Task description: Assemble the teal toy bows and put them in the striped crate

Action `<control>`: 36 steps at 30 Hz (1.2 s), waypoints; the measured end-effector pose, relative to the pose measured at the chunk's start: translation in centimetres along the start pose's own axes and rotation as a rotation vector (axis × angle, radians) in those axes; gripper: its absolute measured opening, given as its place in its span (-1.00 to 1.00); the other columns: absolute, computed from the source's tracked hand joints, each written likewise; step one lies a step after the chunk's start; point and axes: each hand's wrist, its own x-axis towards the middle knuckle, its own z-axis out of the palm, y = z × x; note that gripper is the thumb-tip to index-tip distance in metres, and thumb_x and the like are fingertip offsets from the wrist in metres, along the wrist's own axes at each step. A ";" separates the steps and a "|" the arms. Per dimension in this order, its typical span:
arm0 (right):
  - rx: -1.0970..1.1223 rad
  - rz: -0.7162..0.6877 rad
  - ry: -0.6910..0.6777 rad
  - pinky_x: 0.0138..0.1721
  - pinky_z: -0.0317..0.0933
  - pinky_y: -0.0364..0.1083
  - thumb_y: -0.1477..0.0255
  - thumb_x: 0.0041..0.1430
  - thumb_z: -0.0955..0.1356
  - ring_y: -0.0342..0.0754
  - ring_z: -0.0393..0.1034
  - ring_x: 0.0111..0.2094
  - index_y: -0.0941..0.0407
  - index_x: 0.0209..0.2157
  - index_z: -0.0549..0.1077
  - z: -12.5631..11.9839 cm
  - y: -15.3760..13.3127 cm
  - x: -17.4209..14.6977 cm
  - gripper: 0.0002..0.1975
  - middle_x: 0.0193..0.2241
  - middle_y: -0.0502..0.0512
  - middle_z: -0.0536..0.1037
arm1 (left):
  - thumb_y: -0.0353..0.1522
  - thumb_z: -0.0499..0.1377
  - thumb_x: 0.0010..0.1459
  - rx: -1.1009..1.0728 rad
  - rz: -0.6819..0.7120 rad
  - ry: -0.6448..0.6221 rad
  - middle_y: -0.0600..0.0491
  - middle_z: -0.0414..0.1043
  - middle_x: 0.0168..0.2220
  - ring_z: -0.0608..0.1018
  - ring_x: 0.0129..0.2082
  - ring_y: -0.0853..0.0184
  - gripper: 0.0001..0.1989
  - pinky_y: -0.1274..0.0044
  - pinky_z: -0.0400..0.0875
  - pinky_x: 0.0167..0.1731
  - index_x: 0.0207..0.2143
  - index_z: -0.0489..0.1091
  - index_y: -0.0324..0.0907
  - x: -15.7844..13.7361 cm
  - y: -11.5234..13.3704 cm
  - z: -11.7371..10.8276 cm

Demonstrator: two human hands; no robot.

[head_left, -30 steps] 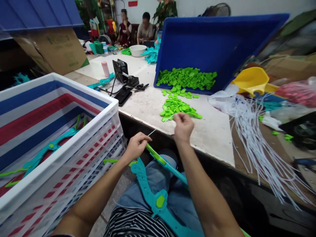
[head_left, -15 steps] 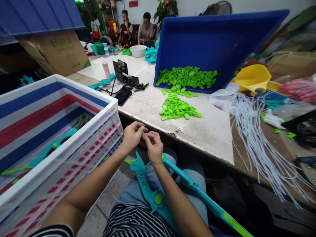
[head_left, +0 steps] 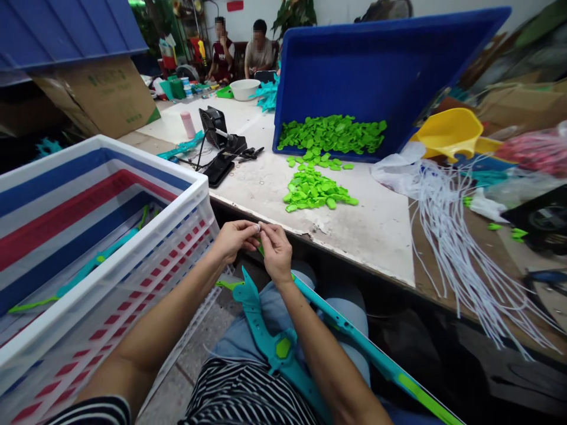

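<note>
Fingertip to fingertip, my left hand [head_left: 234,239] and my right hand [head_left: 277,251] meet just in front of the table edge. Both are closed in a pinch on a white cord [head_left: 258,228], of which only a small bit shows between them. A green tip [head_left: 261,248] pokes out under the right fingers; what it joins is hidden. Across my lap lies a teal toy bow [head_left: 254,319] with green inserts, partly behind my right forearm. Its long straight arm [head_left: 341,324] runs down to the right.
Left stands a white plastic crate [head_left: 201,189] with striped lining and teal bows inside. Small green pieces [head_left: 316,189] lie heaped before a tilted blue bin [head_left: 336,77]. White cords [head_left: 469,254] hang over the right table edge. A small black fan [head_left: 215,127] stands behind. Two people sit far back.
My left hand has turned slightly and its fingers have straightened along the cord. The right fingers have closed in against the left fingertips. The view has shifted a little.
</note>
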 end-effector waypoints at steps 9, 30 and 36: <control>-0.152 -0.155 0.007 -0.25 0.30 -0.07 0.41 0.18 0.31 -0.09 0.40 -0.33 0.07 -0.37 0.51 -1.6 -0.5 1.4 -0.87 -0.41 0.04 0.50 | -0.44 0.23 -0.18 -0.068 -0.015 -0.054 0.07 0.43 -0.59 0.48 -0.57 0.42 -0.94 0.58 0.42 -0.54 -0.60 0.42 -0.30 0.3 0.5 0.6; -0.316 -0.205 -0.164 -0.29 0.24 -0.07 0.43 0.26 0.19 -0.07 0.32 -0.36 0.07 -0.41 0.33 -2.4 -0.5 -2.1 -0.82 -0.44 0.08 0.42 | -0.43 0.25 -0.09 0.481 0.233 -0.099 0.07 0.51 -0.49 0.50 -0.41 0.36 -0.91 0.55 0.33 -0.33 -0.48 0.57 -0.19 -1.5 -1.6 -1.7; -0.411 -0.257 -0.275 -0.23 0.22 -0.04 0.44 0.26 0.18 -0.03 0.31 -0.30 0.07 -0.38 0.35 -2.6 0.8 -4.1 -0.83 -0.40 0.12 0.42 | -0.42 0.25 -0.09 0.428 0.157 -0.045 0.07 0.50 -0.54 0.46 -0.49 0.38 -0.92 0.57 0.31 -0.41 -0.52 0.56 -0.23 -3.4 -3.6 -2.8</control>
